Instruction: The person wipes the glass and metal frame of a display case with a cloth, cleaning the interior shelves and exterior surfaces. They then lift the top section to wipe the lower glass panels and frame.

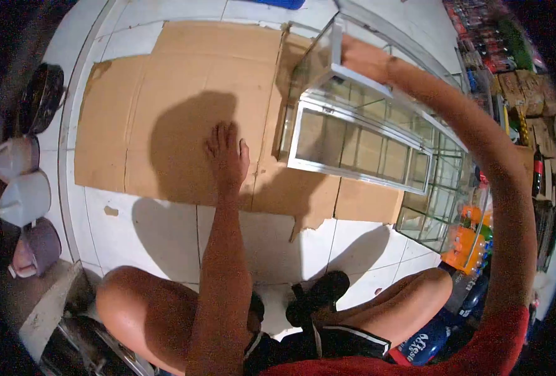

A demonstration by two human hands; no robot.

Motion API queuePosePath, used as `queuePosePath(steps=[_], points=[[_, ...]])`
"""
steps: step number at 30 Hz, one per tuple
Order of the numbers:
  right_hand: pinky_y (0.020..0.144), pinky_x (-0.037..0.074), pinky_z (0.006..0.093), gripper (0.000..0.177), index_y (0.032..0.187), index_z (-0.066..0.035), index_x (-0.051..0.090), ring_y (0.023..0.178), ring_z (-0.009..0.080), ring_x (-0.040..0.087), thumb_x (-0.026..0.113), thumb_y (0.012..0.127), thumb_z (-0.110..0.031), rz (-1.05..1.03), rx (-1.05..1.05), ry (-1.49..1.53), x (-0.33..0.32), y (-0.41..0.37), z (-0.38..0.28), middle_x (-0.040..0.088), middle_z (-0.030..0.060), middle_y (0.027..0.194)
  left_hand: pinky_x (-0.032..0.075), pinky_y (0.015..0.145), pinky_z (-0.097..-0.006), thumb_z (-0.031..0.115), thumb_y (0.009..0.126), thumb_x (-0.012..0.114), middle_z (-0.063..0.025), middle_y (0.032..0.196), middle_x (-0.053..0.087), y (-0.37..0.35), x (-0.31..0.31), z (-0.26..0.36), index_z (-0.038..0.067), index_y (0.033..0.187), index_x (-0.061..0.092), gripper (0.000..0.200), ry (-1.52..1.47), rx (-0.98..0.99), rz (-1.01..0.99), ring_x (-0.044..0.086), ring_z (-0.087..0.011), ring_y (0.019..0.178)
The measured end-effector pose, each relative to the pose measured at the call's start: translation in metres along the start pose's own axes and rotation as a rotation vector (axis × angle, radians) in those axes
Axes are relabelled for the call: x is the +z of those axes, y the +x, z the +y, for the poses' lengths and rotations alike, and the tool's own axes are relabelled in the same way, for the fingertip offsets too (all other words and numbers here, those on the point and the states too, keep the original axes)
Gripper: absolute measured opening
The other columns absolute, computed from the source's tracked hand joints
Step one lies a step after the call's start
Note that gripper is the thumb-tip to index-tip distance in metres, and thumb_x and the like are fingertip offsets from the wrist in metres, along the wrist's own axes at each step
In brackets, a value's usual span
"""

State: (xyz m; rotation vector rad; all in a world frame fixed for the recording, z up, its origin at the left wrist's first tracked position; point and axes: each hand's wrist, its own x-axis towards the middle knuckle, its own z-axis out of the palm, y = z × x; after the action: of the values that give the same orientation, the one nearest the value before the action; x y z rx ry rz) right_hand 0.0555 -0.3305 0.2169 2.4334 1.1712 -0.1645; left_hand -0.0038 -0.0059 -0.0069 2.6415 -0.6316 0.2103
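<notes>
My left hand (229, 155) lies flat on a brown cardboard sheet (190, 69), its fingers spread and nothing in it. A glass display case (360, 170) with a silver metal frame rests on its side over the right part of the cardboard. Reaching across its far side, my right hand (367, 61) is closed at the metal frame near the upper left corner. The frame partly hides those fingertips. A framed glass panel with a small latch faces me.
White floor tiles (159, 232) surround the cardboard. Plastic jugs (24, 198) and a dark round object (42, 98) line the left side. Orange drink bottles (464, 247), a blue bottle (423, 344) and stacked goods crowd the right. My bent legs frame the near floor.
</notes>
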Motion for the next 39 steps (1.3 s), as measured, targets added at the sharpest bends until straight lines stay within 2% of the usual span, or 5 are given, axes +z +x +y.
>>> queuePosePath(steps=[4,16,22,32,39], points=[[0.079,0.051,0.0422,0.02,0.088,-0.002,0.064,0.089,0.0316,0.063,0.051,0.082,-0.016,-0.258,0.532,0.49,0.031,0.014,-0.005,0.064,0.0162,0.092,0.016,0.108,-0.0548,0.028,0.089,0.045,-0.0173,0.136,0.038,0.001,-0.004,0.0,0.007,0.131,0.042,0.047,0.106,0.056,-0.028,0.031,-0.0333,0.13],[0.072,0.049,0.0404,0.023,0.088,-0.005,0.066,0.087,0.0327,0.06,0.066,0.069,-0.019,-0.445,0.217,0.304,0.056,0.01,0.014,0.064,0.0155,0.088,0.008,0.108,-0.0562,0.034,0.091,0.042,-0.0175,0.142,0.031,-0.003,0.003,-0.002,0.01,0.137,0.036,0.052,0.026,0.034,-0.031,0.025,-0.033,0.133],[0.067,0.046,0.0369,0.046,0.104,0.008,0.06,0.078,0.0187,0.053,0.065,0.078,-0.03,-0.883,0.276,1.168,0.029,0.027,0.028,0.064,0.0186,0.099,0.01,0.108,-0.0565,0.032,0.091,0.039,-0.0164,0.143,0.029,-0.004,0.009,-0.004,0.011,0.138,0.035,0.052,0.037,0.012,-0.053,0.025,-0.0336,0.133],[0.049,0.028,0.0265,0.011,0.061,-0.004,0.04,0.052,0.0072,0.031,0.043,0.072,-0.005,0.542,0.863,1.266,-0.093,-0.114,-0.012,0.033,-0.0036,0.056,0.011,0.107,-0.0573,0.028,0.091,0.041,-0.0188,0.141,0.03,-0.005,0.0,0.009,0.009,0.135,0.036,0.048,0.053,0.067,-0.056,0.023,-0.0335,0.133],[0.081,0.049,0.033,0.027,0.103,-0.003,0.059,0.089,0.0184,0.061,0.047,0.088,-0.021,1.156,1.179,1.989,-0.081,-0.277,-0.129,0.063,0.0078,0.097,0.021,0.102,-0.0547,0.027,0.089,0.049,-0.0185,0.133,0.037,0.006,-0.007,0.006,0.007,0.131,0.04,0.046,0.099,0.122,-0.11,0.032,-0.0302,0.126]])
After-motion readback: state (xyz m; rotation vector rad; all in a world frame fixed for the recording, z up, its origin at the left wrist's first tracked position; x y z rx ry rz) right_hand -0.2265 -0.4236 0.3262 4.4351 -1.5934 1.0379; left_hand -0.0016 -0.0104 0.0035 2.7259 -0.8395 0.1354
